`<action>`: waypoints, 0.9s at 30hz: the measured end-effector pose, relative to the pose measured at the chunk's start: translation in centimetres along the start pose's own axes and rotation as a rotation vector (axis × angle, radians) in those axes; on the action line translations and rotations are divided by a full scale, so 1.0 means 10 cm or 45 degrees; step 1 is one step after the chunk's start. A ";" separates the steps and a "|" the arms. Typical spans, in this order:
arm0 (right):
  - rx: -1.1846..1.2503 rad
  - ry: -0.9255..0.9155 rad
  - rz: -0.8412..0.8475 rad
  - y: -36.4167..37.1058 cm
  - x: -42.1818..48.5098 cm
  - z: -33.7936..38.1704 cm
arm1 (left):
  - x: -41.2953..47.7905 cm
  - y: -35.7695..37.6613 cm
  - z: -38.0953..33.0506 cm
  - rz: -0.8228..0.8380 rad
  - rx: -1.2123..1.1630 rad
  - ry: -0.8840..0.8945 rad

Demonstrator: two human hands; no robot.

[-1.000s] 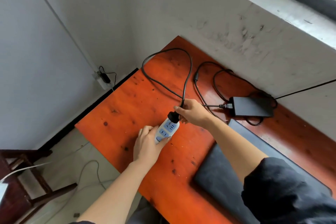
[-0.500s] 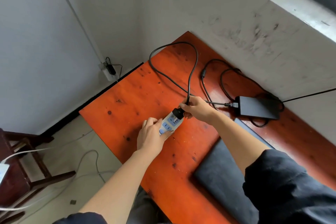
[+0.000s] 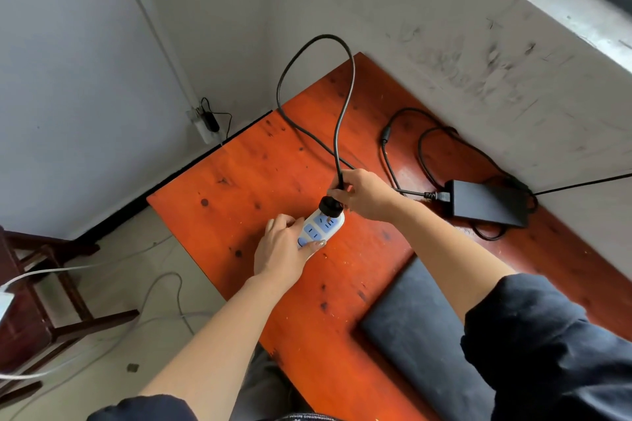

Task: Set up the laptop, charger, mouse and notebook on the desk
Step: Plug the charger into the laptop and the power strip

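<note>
A white power strip (image 3: 323, 227) with blue sockets lies on the orange-red desk (image 3: 246, 188). My left hand (image 3: 282, 249) lies over its near end and pins it down. My right hand (image 3: 364, 193) grips the black charger plug (image 3: 330, 206), which sits at the strip's far socket with its prongs partly showing. The black cord (image 3: 342, 106) loops up from the plug toward the desk's far corner. At the right, beside the wall, rests the black charger brick (image 3: 489, 203). A closed dark laptop (image 3: 424, 325) lies near me, partly under my right arm.
A wall outlet (image 3: 205, 121) with a plug in it sits low on the left wall. Left of the desk stands a dark wooden chair (image 3: 37, 311), with white cables (image 3: 102, 284) trailing over the floor. A white window ledge (image 3: 567, 7) juts out at the upper right.
The view has shifted slightly. My right hand has kept the plug at the strip's far socket, and the cord loop has risen higher. My left hand has stayed on the strip.
</note>
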State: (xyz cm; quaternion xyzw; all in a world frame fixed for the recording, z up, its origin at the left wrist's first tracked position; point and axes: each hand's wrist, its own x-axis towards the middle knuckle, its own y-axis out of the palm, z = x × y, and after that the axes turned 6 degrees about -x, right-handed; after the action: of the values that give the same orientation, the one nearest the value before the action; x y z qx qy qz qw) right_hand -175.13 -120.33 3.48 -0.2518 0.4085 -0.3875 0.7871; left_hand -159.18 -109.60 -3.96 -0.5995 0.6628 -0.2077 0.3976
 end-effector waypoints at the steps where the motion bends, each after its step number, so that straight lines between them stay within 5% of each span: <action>1: -0.039 -0.018 0.009 0.00 0.00 0.01 | 0.00 0.00 0.00 0.002 0.004 -0.002; 27: -0.553 -0.247 0.144 0.02 -0.15 0.13 | -0.04 -0.04 -0.05 -0.005 -0.011 -0.026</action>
State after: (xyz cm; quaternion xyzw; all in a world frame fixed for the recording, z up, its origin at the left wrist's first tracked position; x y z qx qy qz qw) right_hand -174.47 -118.83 4.73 -0.4281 0.4181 -0.2197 0.7705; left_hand -159.38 -109.40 -3.28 -0.6046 0.6584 -0.1997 0.4013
